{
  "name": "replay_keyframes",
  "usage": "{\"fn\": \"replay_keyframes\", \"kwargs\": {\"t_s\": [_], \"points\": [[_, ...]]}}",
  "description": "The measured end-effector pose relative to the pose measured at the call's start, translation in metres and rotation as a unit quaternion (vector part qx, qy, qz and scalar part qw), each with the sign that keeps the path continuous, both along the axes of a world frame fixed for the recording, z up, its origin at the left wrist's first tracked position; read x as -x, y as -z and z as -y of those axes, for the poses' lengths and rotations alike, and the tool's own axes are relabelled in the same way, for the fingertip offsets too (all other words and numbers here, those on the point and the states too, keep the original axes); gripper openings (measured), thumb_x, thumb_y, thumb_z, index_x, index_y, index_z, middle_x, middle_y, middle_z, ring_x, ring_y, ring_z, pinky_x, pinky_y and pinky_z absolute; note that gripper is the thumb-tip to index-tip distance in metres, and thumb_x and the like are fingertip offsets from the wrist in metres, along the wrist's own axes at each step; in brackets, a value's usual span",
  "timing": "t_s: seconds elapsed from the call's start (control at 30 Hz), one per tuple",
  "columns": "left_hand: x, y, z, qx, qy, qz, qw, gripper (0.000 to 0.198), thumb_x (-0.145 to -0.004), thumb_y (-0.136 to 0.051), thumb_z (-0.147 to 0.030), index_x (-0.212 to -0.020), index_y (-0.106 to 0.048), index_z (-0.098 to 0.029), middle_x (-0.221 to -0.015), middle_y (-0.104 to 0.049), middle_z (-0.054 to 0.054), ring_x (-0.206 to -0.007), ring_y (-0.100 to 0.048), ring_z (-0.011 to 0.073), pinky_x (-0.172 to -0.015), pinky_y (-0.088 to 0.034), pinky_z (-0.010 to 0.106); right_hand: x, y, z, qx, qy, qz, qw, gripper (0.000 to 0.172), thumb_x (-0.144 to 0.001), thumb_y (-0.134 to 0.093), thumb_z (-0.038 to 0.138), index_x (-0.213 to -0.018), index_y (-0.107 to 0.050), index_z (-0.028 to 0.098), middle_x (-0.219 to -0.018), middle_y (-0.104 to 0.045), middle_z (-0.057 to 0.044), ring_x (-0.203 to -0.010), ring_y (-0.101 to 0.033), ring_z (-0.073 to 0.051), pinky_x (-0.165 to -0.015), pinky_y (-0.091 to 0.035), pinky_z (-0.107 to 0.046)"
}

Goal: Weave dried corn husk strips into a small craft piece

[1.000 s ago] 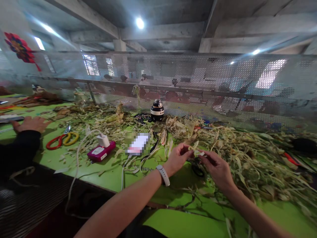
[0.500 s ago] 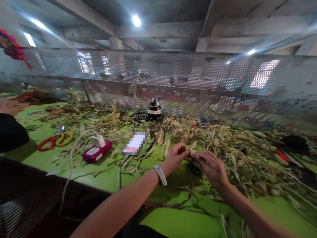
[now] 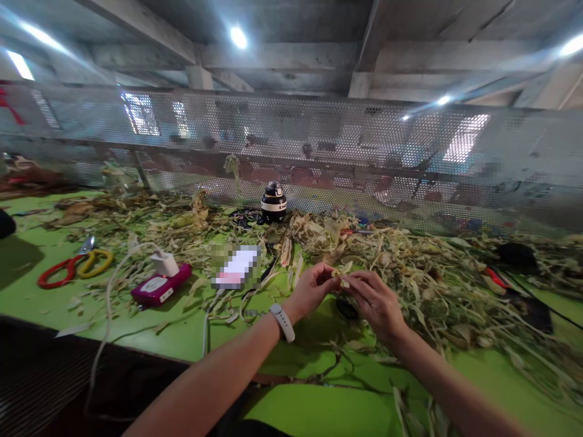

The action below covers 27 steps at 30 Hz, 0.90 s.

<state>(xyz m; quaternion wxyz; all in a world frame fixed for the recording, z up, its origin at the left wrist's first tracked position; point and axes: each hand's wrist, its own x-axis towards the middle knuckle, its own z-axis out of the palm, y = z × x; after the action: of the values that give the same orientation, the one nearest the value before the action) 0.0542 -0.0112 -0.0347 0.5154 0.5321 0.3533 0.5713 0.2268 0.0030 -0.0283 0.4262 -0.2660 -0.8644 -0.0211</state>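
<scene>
My left hand is closed in a pinch on a small pale yellow-green leaf piece. My right hand meets it fingertip to fingertip, pinching the same piece from the other side. Both are held a little above the green tabletop. A round black object lies below the fingers, partly hidden by them. Right of my hands spreads a large heap of dried leaves and stalks. A white-banded watch is on my left wrist.
Left of my hands lie a phone on a white cable and a magenta power strip with a white charger. Farther left are red-and-yellow-handled scissors. A black bottle stands before a perforated metal screen.
The view has swung slightly to the right, so things sit farther left. The other person's hand at the left edge is out of view. My hands keep their pinch on the leaf piece.
</scene>
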Motion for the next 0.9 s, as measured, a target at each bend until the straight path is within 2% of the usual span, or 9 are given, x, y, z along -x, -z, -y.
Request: {"fn": "replay_keyframes", "kwargs": {"t_s": [0.1, 0.2, 0.33, 0.47, 0.67, 0.9], "points": [[-0.0019, -0.0005, 0.0019, 0.026, 0.051, 0.047, 0.997, 0.043, -0.054, -0.077, -0.046, -0.076, -0.057, -0.015, -0.065, -0.058, -0.002, -0.063, -0.055, 0.0117, -0.069, -0.045, 0.028, -0.0006, -0.0042, -0.0014, -0.047, 0.022, 0.056, 0.997, 0.024, -0.089, -0.047, 0.026, -0.105, -0.065, 0.027, -0.091, -0.066, -0.007, -0.082, -0.062, -0.019, -0.073, -0.051, -0.031], [-0.0021, 0.0001, 0.0042, 0.047, 0.095, 0.069, 0.992, 0.040, -0.054, -0.078, -0.043, -0.075, -0.060, -0.013, -0.069, -0.060, 0.000, -0.065, -0.055, 0.0115, -0.069, -0.044, 0.027, -0.0012, -0.0068, -0.0027, -0.065, 0.012, 0.084, 0.994, 0.024, -0.090, -0.045, 0.029, -0.098, -0.067, 0.025, -0.083, -0.067, -0.007, -0.075, -0.061, -0.018, -0.069, -0.051, -0.030], [-0.0001, 0.0035, 0.0044, 0.087, 0.149, 0.110, 0.979, 0.038, -0.054, -0.081, -0.036, -0.076, -0.062, -0.012, -0.066, -0.060, 0.000, -0.060, -0.055, 0.0100, -0.067, -0.041, 0.026, -0.0020, -0.0091, -0.0016, -0.030, -0.023, 0.056, 0.998, 0.024, -0.090, -0.043, 0.035, -0.091, -0.064, 0.023, -0.077, -0.067, -0.007, -0.069, -0.062, -0.018, -0.064, -0.051, -0.028], [0.0019, 0.0049, 0.0023, 0.114, 0.197, 0.145, 0.963, 0.036, -0.054, -0.082, -0.031, -0.076, -0.063, -0.012, -0.067, -0.061, 0.001, -0.061, -0.056, 0.0102, -0.068, -0.040, 0.026, -0.0037, -0.0087, 0.0009, 0.021, -0.029, 0.027, 0.999, 0.025, -0.089, -0.044, 0.040, -0.087, -0.061, 0.022, -0.072, -0.066, -0.005, -0.063, -0.062, -0.017, -0.058, -0.050, -0.026], [0.0034, -0.0015, 0.0032, 0.128, 0.192, 0.172, 0.958, 0.032, -0.054, -0.082, -0.029, -0.071, -0.061, -0.012, -0.062, -0.058, -0.001, -0.060, -0.057, 0.0102, -0.068, -0.040, 0.027, -0.0026, -0.0081, 0.0030, 0.106, -0.050, -0.046, 0.992, 0.021, -0.088, -0.045, 0.038, -0.084, -0.060, 0.024, -0.076, -0.067, -0.004, -0.069, -0.064, -0.017, -0.063, -0.052, -0.027], [0.0039, -0.0004, 0.0028, 0.136, 0.176, 0.167, 0.961, 0.036, -0.051, -0.083, -0.030, -0.071, -0.060, -0.012, -0.065, -0.060, -0.001, -0.061, -0.058, 0.0099, -0.070, -0.041, 0.027, -0.0001, -0.0040, 0.0045, 0.130, -0.018, -0.046, 0.990, 0.015, -0.086, -0.048, 0.034, -0.082, -0.057, 0.023, -0.077, -0.066, -0.004, -0.070, -0.064, -0.018, -0.064, -0.052, -0.028]]}}
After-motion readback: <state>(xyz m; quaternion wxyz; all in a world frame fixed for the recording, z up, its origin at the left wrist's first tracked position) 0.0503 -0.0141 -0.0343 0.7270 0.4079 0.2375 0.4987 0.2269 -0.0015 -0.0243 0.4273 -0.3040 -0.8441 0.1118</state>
